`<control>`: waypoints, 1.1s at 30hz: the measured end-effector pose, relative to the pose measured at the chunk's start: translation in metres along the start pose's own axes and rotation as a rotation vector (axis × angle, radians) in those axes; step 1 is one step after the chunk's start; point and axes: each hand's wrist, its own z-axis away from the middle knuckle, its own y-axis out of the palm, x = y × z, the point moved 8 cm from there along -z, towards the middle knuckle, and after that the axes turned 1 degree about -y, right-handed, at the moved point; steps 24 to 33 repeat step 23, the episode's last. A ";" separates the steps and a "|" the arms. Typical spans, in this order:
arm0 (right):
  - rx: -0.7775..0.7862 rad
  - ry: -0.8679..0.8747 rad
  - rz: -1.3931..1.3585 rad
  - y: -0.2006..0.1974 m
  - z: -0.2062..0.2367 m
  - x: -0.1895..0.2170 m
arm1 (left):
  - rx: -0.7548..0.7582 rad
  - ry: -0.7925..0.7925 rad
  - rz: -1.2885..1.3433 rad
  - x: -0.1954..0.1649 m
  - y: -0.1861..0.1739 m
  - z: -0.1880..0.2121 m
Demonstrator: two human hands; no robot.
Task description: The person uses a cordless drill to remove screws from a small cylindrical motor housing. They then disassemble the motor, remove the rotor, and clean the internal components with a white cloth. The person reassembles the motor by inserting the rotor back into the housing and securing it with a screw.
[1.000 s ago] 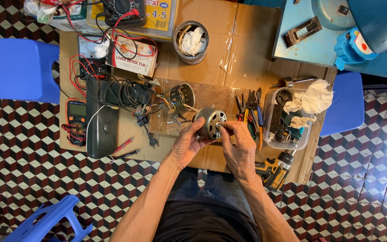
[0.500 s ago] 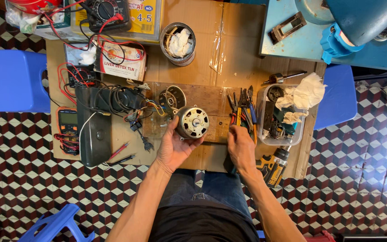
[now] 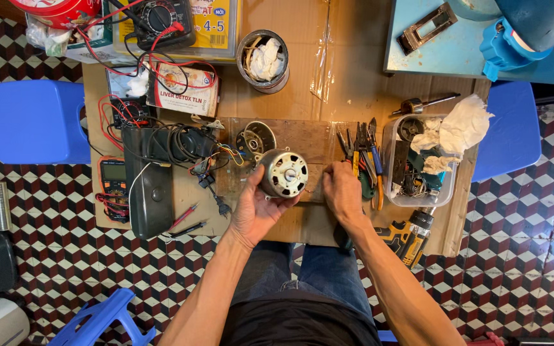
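left hand (image 3: 256,208) gripping round motor (image 3: 283,173), right hand (image 3: 342,190) empty beside it, flat on board (image 3: 309,144)

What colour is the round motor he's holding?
Silvery grey metal with a pale face, the motor shows best in the head view.

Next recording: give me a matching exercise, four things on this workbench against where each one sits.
Things:
1. motor
2. metal can
3. cordless drill
4. orange meter

Places:
A. far edge, stuffed with white rag
B. held in the left hand
C. near right corner of the board
D. left edge, beside the black casing

Pairs: 1-B, 2-A, 3-C, 4-D
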 end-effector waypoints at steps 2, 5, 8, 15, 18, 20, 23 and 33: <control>-0.032 0.157 -0.310 -0.012 0.001 -0.010 | -0.025 0.020 -0.076 0.002 -0.001 -0.003; 0.004 0.421 -0.787 -0.032 0.024 -0.019 | -0.039 0.039 -0.147 0.006 0.003 -0.004; 0.039 0.372 -0.839 -0.055 0.043 0.001 | -0.019 0.056 -0.214 0.011 0.013 -0.004; 0.069 0.226 -0.757 -0.060 0.041 0.026 | 0.002 0.124 -0.315 0.010 0.031 0.001; 0.073 0.201 -0.721 -0.059 0.041 0.025 | -0.010 0.137 -0.362 0.010 0.030 0.001; 0.066 0.171 -0.684 -0.061 0.040 0.025 | -0.012 0.141 -0.387 0.011 0.030 -0.001; 0.066 0.147 -0.651 -0.061 0.039 0.026 | -0.023 0.151 -0.436 0.011 0.025 -0.002; 0.066 0.147 -0.651 -0.061 0.039 0.026 | -0.023 0.151 -0.436 0.011 0.025 -0.002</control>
